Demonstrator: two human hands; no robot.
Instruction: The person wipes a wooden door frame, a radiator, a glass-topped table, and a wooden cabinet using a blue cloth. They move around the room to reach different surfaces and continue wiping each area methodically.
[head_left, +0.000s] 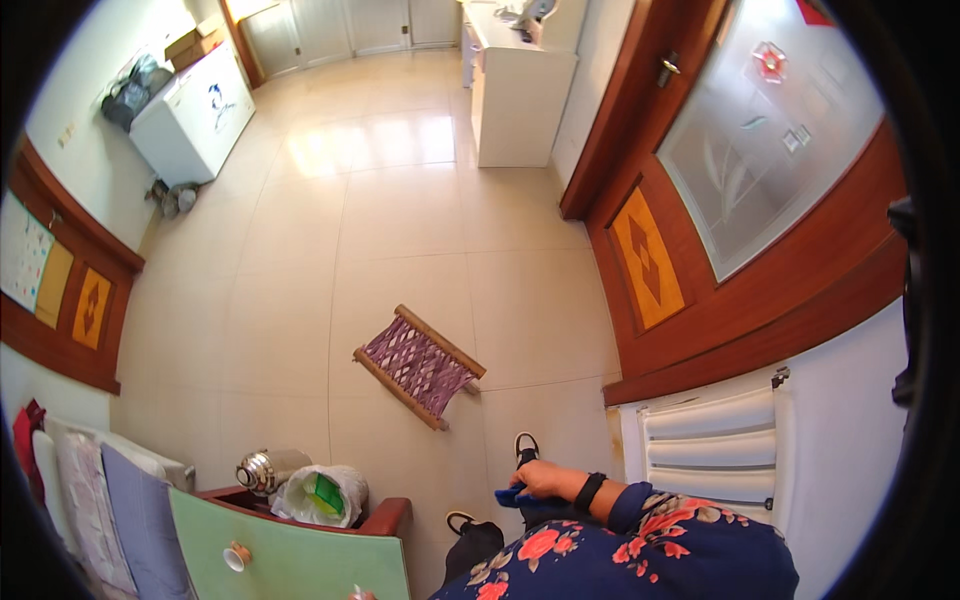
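My right hand (537, 480), with a black band at the wrist, grips a blue cloth (510, 497) in front of my legs. Only a small part of my left hand (361, 596) shows at the bottom edge, over the green tabletop (300, 551), beside something whitish; its grip is hidden. On that tabletop sits a small cup (238, 556). Just beyond it are a metal thermos flask (274, 470) and a bin with a white plastic liner (352, 487), with something green inside. A folding stool (424, 367) with wooden bars and a purple woven seat stands on the tiles ahead.
To the right are a wooden door (652, 262) with frosted glass and a white radiator (709, 454). A padded sofa (142, 502) lies at the left. Farther off stand a white chest freezer (202, 112) with bags on it and a white desk (517, 105).
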